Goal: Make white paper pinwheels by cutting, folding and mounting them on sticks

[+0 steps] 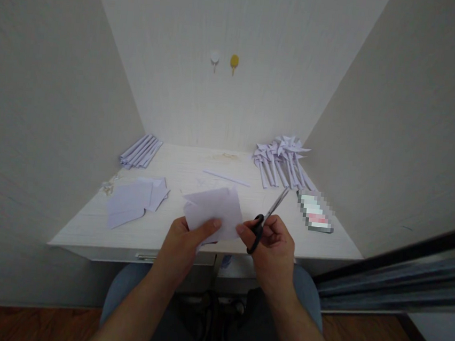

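My left hand (184,241) grips a white sheet of paper (211,206), thumb on top, above the front of the desk. The sheet has slits cut in from its upper side. In my right hand (274,245) is a pair of scissors (276,203) with black handles, its blades pointing up and away to the right. The thumb and forefinger tip of that hand are at the right edge of the sheet. Behind the sheet lies a thin rolled paper stick (226,178).
Paper pinwheels (281,154) on sticks lie at the back right, with a blurred phone (314,211) before them. Paper rolls (141,151) lie at the back left, above loose paper sheets (132,199). Small pale bits (108,186) sit by the left edge. Walls enclose the desk (85,226).
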A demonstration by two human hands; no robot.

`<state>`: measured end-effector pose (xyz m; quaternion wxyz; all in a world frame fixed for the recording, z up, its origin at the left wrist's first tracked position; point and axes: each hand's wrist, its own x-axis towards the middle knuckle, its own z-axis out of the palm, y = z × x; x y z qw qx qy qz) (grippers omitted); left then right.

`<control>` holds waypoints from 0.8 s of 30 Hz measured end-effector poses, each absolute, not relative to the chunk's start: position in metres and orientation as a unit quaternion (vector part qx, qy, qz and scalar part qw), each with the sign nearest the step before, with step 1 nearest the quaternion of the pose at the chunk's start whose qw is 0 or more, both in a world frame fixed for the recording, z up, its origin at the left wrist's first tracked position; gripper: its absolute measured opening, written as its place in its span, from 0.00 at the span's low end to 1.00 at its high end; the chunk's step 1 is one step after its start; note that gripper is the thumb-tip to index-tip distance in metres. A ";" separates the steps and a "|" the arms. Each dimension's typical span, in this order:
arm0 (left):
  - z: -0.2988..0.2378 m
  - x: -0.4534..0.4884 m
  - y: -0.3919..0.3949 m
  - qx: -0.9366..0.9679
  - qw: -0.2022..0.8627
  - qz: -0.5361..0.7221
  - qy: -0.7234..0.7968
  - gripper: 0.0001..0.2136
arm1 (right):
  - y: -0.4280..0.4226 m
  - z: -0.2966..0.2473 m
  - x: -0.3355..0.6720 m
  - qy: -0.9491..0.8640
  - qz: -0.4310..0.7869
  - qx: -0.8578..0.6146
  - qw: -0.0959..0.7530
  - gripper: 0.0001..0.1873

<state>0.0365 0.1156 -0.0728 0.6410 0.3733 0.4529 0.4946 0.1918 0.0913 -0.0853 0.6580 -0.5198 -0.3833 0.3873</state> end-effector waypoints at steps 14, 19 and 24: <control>-0.057 0.015 0.128 0.362 0.573 0.559 0.477 0.16 | 0.067 -0.089 0.225 -0.533 0.499 -0.564 0.386 0.15; -0.048 0.015 0.127 0.356 0.579 0.561 0.472 0.15 | 0.061 -0.086 0.226 -0.548 0.505 -0.560 0.362 0.15; -0.047 0.015 0.126 0.355 0.577 0.558 0.479 0.14 | 0.062 -0.080 0.224 -0.543 0.514 -0.557 0.362 0.17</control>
